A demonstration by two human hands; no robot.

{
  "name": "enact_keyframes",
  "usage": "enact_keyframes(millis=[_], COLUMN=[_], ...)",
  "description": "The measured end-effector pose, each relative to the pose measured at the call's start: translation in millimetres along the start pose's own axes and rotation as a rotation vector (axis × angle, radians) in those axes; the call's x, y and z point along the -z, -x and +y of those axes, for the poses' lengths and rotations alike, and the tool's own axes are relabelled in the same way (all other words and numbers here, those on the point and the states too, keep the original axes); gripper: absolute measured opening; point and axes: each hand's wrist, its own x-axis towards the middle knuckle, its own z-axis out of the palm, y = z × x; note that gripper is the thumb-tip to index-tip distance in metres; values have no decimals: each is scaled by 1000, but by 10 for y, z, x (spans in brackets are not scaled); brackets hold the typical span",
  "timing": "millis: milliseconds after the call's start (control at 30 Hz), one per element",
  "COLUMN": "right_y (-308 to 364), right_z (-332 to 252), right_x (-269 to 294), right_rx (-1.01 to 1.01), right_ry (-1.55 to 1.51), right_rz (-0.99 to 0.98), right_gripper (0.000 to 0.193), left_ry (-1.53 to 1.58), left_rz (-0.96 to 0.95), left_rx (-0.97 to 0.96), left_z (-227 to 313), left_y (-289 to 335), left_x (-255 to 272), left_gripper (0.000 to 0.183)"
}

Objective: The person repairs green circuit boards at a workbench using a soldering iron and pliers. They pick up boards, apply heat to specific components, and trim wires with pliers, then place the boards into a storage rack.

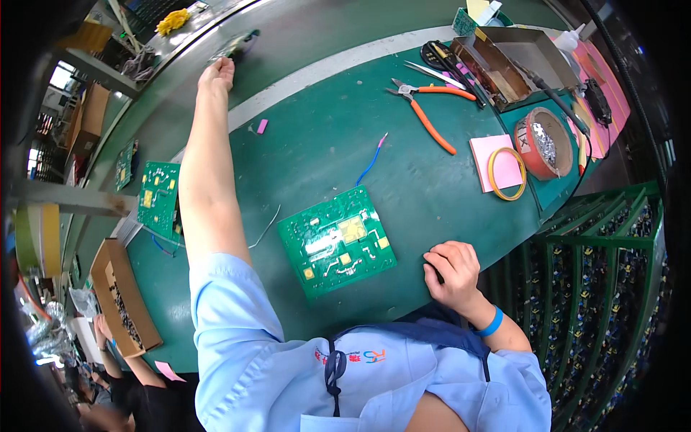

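Circuit boards number three on the green table [432, 194]: one large green circuit board [337, 241] lies flat near the person's chest, between the two arms, and two more green boards [158, 196] sit past the left arm, one of them smaller and further out [126, 164]. The left hand [217, 74] is stretched far out to the grey conveyor belt [288, 36] beyond the table, its fingers touching or just at a dark green object [236, 45] lying there; whether it grips that object cannot be told. The right hand [450, 270] rests on the near table edge, just right of the large board and apart from it, fingers curled in loosely, with something small and dark under the fingertips that is too hidden to name. One blue wire [371, 163] lies just beyond the large board, and one thin grey wire [266, 227] lies to its left. Further right are one pair of orange-handled cutters [428, 115], one pair of tweezers [432, 72], one pink notepad [495, 163] with one yellow tape ring [507, 173] on it, and one red round tub [543, 142] holding small metal parts. One open cardboard box [124, 299] of small parts stands at the left end of the table.
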Motion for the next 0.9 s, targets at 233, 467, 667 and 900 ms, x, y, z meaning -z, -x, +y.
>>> enact_keyframes(millis=[233, 467, 667, 900], right_y=[40, 13, -496, -1277], right_z=[-10, -31, -157, 5], right_x=[-5, 118, 341, -65], right_rx=[5, 29, 99, -56], right_ry=[-29, -110, -144, -153], right_rz=[31, -61, -152, -367], right_gripper=[19, 17, 14, 22], left_ry=[-368, -454, -935, -1501], left_rz=[-350, -392, -342, -346], left_rx=[61, 160, -120, -466], left_z=[89, -56, -170, -233], left_y=[1565, 2463, 2858, 3663], left_x=[301, 983, 1178, 1142], left_gripper=[7, 13, 34, 24])
